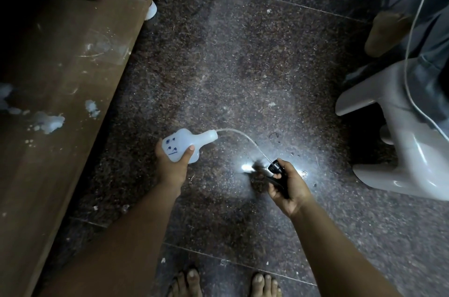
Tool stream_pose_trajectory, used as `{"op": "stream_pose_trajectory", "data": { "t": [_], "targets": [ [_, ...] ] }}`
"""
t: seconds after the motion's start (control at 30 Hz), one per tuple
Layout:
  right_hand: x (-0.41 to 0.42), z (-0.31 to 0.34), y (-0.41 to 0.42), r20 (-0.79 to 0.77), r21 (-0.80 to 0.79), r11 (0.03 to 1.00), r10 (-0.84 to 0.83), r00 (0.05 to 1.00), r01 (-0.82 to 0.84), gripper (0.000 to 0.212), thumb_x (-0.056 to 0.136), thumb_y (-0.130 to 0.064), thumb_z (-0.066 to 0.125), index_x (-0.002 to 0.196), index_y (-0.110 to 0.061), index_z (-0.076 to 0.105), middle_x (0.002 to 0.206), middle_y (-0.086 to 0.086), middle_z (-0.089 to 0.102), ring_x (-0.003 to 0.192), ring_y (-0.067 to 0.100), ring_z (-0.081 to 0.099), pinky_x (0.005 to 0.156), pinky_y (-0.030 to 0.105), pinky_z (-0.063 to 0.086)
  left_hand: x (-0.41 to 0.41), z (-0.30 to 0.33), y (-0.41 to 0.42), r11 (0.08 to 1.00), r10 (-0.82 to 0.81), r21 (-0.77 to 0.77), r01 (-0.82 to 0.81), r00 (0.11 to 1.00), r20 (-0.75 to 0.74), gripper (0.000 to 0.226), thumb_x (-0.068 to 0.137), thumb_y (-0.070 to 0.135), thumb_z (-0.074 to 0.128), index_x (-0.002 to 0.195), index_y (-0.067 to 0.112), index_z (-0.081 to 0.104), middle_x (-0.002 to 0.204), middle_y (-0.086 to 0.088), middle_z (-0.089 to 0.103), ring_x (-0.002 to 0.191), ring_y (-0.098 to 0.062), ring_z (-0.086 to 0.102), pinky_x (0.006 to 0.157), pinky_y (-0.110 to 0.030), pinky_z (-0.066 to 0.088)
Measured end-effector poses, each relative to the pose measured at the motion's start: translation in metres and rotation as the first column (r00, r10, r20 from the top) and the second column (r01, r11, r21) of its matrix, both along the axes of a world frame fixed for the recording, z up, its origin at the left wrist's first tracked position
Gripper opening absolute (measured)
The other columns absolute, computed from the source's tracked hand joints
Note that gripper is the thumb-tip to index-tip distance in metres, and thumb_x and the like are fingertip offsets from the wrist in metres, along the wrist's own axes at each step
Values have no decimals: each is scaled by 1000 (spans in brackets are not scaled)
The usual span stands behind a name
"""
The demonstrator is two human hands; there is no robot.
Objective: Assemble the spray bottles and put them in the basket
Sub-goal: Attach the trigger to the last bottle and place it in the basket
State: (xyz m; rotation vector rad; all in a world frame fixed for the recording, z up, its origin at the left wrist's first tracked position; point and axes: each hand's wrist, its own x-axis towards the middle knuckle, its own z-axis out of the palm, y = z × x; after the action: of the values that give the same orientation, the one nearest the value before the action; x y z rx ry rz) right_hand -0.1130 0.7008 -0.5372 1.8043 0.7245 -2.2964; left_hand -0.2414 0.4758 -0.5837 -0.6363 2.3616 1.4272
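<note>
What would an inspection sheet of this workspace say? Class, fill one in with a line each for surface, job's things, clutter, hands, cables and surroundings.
Surface: dark speckled stone floor, with glare and small wet spots.
Job's things: white bottle, neck open; black spray head, not screwed on; its clear tube runs into the neck. No basket seen.
Clutter: white scraps on the wooden bench; specks on the floor.
Hands: left hand grips the bottle; right hand grips the spray head.
Cables: a thin white cord hangs at right.
Surroundings: white plastic stool at right; bare feet at bottom.
</note>
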Motion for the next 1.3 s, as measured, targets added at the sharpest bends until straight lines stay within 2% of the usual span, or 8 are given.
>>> {"op": "stream_pose_trajectory", "data": {
  "t": [0.33,0.5,0.67,0.77,0.9,1.0,1.13,1.3],
  "targets": [
    [-4,0,2,-10,-32,999,29,1000,-30,20,88,-29,62,76,-14,58,43,-4,54,35,5,53,37,16,48,-5,-2,2,997,-66,-36,66,998,-14,95,72,27,82,146,15,25,145,-13,40,130,-28,43,102,-31,37],
    [-23,4,-9,4,248,927,288,958,-280,17,82,-27,72,88,-11,68,59,1,65,49,13,64,43,22,52,2,1,6,926,-375,-6,376,921,-105,88,72,21,82,143,13,31,135,-2,48,122,-11,46,96,-25,39],
    [-48,4,-27,-19,477,786,458,889,-394,34,76,-19,78,106,-7,69,106,19,71,98,38,68,88,53,55,13,0,22,924,-377,33,380,923,-79,82,69,34,83,137,26,37,125,7,54,109,-5,52,89,-27,45],
    [-49,5,-17,-64,486,760,524,849,-432,27,76,-10,78,101,-7,69,99,20,71,83,34,71,73,47,59,12,2,23,933,-355,45,356,934,-25,81,66,42,83,133,33,38,117,10,55,107,-14,56,86,-30,47],
    [-45,15,0,-64,426,713,638,768,-557,20,77,-4,76,96,-2,69,82,17,73,56,22,72,39,22,51,18,12,21,909,-416,7,417,908,-51,86,65,45,82,136,33,36,124,7,56,110,-13,55,87,-31,48],
    [-51,22,-1,22,354,705,651,759,-614,21,81,-28,74,82,-7,71,62,8,71,48,15,63,42,17,39,27,20,21,926,-367,52,374,924,-109,83,67,40,82,136,35,36,126,11,54,117,-12,54,92,-34,50],
    [-59,29,8,56,21,666,744,666,-746,19,82,-34,66,91,-18,72,70,1,72,65,14,58,49,22,35,39,25,17,924,-316,169,343,934,-168,82,70,29,83,138,35,37,130,16,52,121,-2,52,97,-39,51],
    [-62,27,3,-11,-165,802,580,814,-574,36,81,-22,62,116,-11,64,100,15,60,72,22,59,38,18,44,46,25,15,935,-256,234,267,964,-78,82,68,33,83,136,39,39,127,23,52,120,-3,52,98,-44,52]
  ]
}}
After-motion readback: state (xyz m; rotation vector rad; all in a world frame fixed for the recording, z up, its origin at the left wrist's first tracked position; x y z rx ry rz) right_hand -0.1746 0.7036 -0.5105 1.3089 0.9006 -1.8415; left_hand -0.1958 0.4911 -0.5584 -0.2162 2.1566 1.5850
